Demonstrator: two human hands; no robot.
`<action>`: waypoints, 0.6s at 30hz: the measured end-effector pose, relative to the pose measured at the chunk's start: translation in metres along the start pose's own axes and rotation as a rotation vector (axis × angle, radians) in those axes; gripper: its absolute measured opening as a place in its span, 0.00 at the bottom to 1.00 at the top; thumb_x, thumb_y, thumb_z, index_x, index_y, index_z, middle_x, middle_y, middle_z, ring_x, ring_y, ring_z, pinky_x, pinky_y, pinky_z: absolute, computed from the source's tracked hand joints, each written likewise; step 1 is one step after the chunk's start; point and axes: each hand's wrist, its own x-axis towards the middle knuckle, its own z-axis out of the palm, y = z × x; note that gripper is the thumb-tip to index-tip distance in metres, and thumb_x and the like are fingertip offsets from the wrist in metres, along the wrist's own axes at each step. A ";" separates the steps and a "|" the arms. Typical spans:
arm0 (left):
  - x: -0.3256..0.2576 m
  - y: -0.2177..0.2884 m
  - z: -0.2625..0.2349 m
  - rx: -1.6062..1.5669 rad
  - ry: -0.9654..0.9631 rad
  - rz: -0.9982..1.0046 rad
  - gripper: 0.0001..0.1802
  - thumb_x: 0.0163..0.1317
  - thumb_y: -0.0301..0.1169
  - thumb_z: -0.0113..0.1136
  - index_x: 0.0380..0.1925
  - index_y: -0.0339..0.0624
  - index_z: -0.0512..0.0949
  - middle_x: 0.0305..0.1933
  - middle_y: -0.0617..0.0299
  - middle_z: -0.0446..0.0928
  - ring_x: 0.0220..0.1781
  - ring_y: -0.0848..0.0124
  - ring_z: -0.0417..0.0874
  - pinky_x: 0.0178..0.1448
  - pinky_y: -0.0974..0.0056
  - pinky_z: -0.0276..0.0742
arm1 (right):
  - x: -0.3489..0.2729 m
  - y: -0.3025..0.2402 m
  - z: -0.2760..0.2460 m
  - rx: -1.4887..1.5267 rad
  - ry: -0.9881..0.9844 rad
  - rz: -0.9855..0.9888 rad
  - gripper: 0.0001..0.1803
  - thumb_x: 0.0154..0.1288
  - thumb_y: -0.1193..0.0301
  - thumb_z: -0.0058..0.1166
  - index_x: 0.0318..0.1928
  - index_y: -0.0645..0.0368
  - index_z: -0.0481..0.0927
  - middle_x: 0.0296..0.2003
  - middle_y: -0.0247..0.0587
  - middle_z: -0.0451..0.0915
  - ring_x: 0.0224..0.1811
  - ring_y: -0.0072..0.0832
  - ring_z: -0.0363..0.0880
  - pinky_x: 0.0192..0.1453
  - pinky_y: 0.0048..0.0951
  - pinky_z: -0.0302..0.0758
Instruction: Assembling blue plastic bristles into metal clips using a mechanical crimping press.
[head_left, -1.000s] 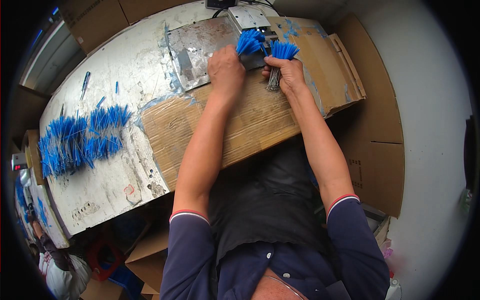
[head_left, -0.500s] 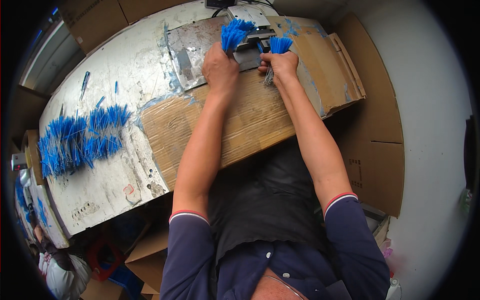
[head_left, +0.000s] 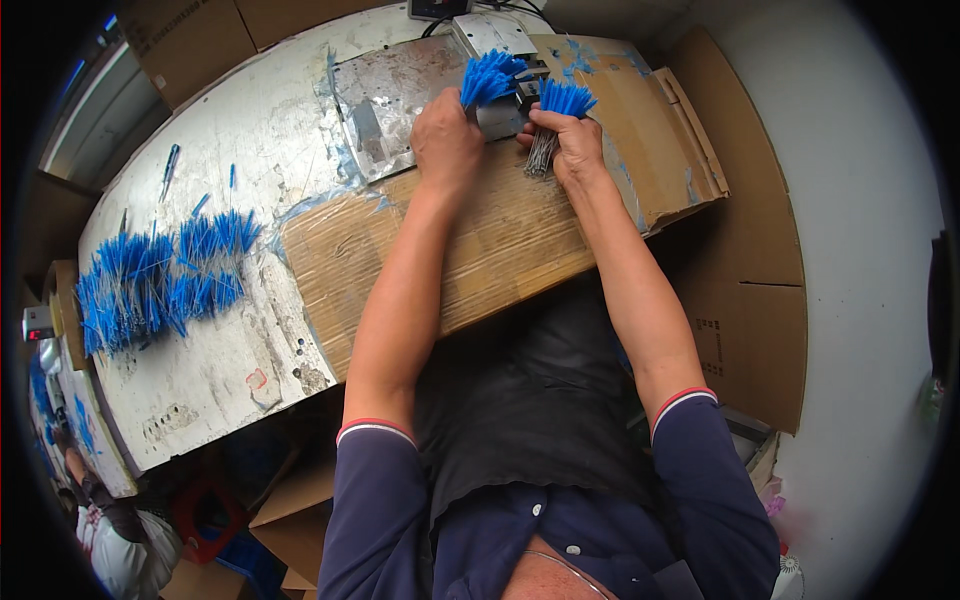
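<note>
My left hand (head_left: 446, 138) is closed around a bundle of thin blue-tipped sticks (head_left: 490, 78), whose blue ends fan out beyond the fist toward the upper right. Beside it, my right hand (head_left: 575, 145) grips a second blue-tipped bundle (head_left: 566, 99); its pale, wire-like ends (head_left: 541, 155) stick out below the fingers. Both bundles are held close to a small dark metal fixture (head_left: 527, 92), partly hidden behind them, at the edge of a metal plate (head_left: 400, 80).
Two heaps of the same blue-tipped pieces (head_left: 165, 270) lie on the worn white table (head_left: 240, 340) at left, below a pen (head_left: 170, 170). Cardboard sheets (head_left: 350, 250) cover the near edge. At the lower left, another person's arm (head_left: 78, 465) shows at a neighbouring table.
The left bundle has shifted right and slightly down, closer to the right one. My right hand has turned a little and come nearer, showing more of the wire-like ends.
</note>
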 end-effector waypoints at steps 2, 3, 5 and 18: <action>0.000 -0.001 0.001 -0.005 0.026 0.011 0.08 0.60 0.28 0.60 0.40 0.41 0.80 0.34 0.47 0.82 0.40 0.46 0.83 0.45 0.45 0.76 | -0.001 0.000 0.002 -0.035 0.040 -0.056 0.07 0.56 0.84 0.65 0.35 0.73 0.81 0.27 0.49 0.82 0.23 0.34 0.84 0.26 0.34 0.88; 0.000 -0.003 0.002 -0.010 0.053 0.022 0.07 0.64 0.32 0.61 0.38 0.42 0.80 0.33 0.46 0.82 0.38 0.45 0.84 0.43 0.44 0.76 | -0.002 -0.001 0.003 -0.034 0.039 -0.054 0.07 0.56 0.84 0.65 0.35 0.73 0.81 0.27 0.49 0.82 0.23 0.34 0.84 0.26 0.34 0.88; 0.000 -0.005 0.003 -0.013 0.052 0.021 0.07 0.64 0.32 0.61 0.38 0.42 0.80 0.33 0.46 0.82 0.38 0.45 0.84 0.43 0.44 0.76 | -0.002 -0.002 0.004 -0.118 0.049 0.015 0.07 0.55 0.86 0.66 0.34 0.72 0.81 0.28 0.49 0.82 0.23 0.34 0.84 0.26 0.34 0.88; -0.001 -0.005 0.004 0.088 0.034 0.188 0.12 0.55 0.23 0.58 0.40 0.42 0.80 0.35 0.47 0.82 0.41 0.48 0.83 0.47 0.46 0.77 | -0.004 0.001 0.001 -0.082 0.021 -0.009 0.09 0.55 0.81 0.70 0.33 0.67 0.81 0.26 0.43 0.82 0.21 0.31 0.81 0.22 0.33 0.85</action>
